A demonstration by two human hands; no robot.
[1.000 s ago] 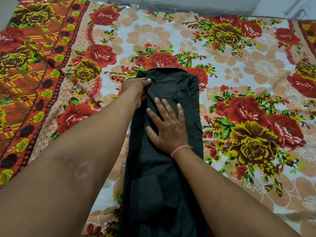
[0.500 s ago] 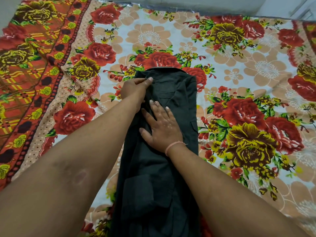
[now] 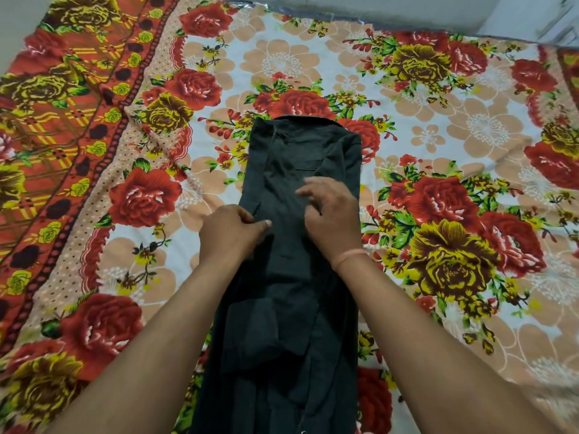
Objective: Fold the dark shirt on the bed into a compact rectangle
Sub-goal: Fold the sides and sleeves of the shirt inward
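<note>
The dark shirt (image 3: 300, 151) lies on the bed as a long narrow strip, collar end far from me, its sides folded inward. A folded sleeve lies on its lower part. My left hand (image 3: 230, 231) rests on the strip's left edge about midway, fingers curled and pinching the cloth. My right hand (image 3: 329, 217) sits on the middle right of the shirt, fingers bent, fingertips pressing into or nipping the fabric. The near end of the shirt runs out of view at the bottom.
A floral bedsheet (image 3: 454, 151) with red and yellow roses covers the bed. An orange patterned border (image 3: 62, 120) runs along the left. The bed's far edge and a pale wall (image 3: 376, 10) are at the top.
My left hand has slid from the collar end down along the left edge toward me. My right hand has gone from lying flat to curled fingers on the cloth.
</note>
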